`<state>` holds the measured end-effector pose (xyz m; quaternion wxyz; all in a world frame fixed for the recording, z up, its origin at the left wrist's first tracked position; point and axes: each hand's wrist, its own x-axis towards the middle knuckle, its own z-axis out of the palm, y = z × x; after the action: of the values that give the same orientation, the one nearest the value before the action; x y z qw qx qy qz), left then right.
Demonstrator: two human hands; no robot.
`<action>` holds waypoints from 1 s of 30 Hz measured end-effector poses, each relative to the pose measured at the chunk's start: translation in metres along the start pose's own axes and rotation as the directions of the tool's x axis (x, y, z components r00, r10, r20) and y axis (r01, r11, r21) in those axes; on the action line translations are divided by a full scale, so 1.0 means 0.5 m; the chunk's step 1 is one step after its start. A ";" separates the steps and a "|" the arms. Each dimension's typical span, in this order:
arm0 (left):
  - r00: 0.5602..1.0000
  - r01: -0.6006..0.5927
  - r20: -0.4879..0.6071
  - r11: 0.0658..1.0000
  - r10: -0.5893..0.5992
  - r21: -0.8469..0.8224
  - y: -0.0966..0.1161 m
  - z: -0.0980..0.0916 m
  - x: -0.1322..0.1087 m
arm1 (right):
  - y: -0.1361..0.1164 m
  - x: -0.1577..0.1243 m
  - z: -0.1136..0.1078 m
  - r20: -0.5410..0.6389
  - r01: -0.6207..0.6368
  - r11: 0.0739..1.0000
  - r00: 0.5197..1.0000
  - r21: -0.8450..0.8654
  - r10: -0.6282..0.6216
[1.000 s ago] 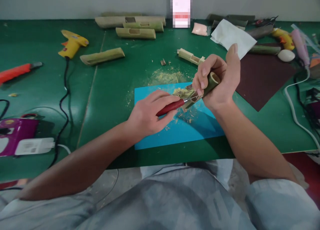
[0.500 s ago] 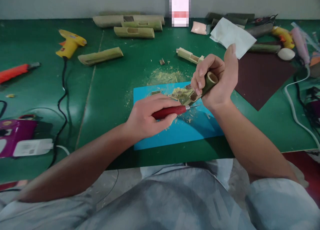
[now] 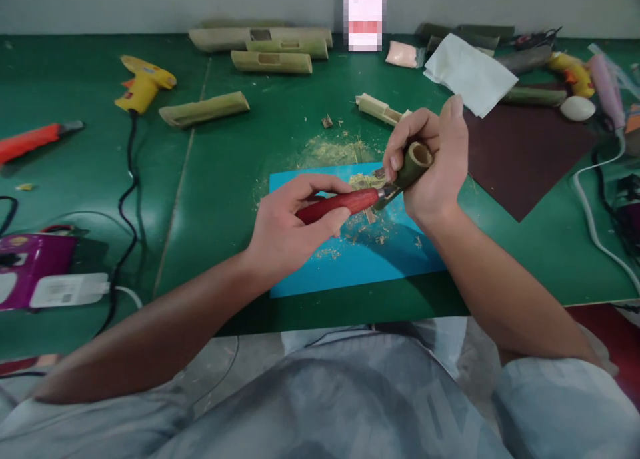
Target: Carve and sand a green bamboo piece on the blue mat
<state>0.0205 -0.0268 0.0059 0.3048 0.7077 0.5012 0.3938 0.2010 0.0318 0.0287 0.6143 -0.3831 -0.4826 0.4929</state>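
Note:
My left hand (image 3: 295, 229) is closed around the red wooden handle of a carving knife (image 3: 345, 204). The tool's metal end meets the side of a short bamboo tube (image 3: 413, 166), and its tip is hidden there. Tilted over the mat, the tube rests in my right hand (image 3: 435, 166), fingers curled round it and thumb pointing up. Its hollow round end faces up and toward me. Beneath both hands lies a blue sheet (image 3: 300, 282) strewn with pale shavings (image 3: 367, 180).
Cut bamboo pieces (image 3: 273, 62) lie along the back. At left are a yellow glue gun (image 3: 143, 86), an orange-handled tool (image 3: 30, 142) and a purple device (image 3: 37, 266). To the right lie white paper (image 3: 470, 72), a dark brown sheet (image 3: 525, 152) and a pink tool (image 3: 606, 89).
My left hand has raised the knife, bringing its metal end from below the tube up against its side. The tube has tipped slightly toward me in my right hand.

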 end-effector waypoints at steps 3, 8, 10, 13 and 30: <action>0.999 0.033 0.029 0.994 -0.030 -0.102 -0.008 0.000 0.000 | 0.002 -0.003 0.002 0.017 -0.003 1.000 1.000 0.019 0.003; 0.993 -0.070 0.088 0.989 0.081 -0.129 0.003 -0.006 0.002 | 0.007 -0.004 0.007 0.028 0.003 0.998 1.000 0.059 -0.004; 0.993 -0.093 0.060 0.986 0.101 -0.136 0.013 -0.006 0.002 | 0.011 -0.002 0.007 0.030 0.003 0.999 1.000 0.053 -0.004; 0.993 -0.113 -0.015 0.960 0.113 -0.255 0.015 0.003 0.001 | 0.018 0.000 0.003 0.052 0.034 0.997 0.998 0.064 -0.037; 0.953 -0.296 -0.064 0.955 0.296 -0.002 0.026 0.010 0.006 | 0.025 -0.002 0.009 0.131 -0.043 0.998 0.990 -0.052 0.050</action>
<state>0.0313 -0.0282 0.0151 0.2304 0.7603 0.3966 0.4599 0.1935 0.0334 0.0176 0.5598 -0.3758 -0.5250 0.5193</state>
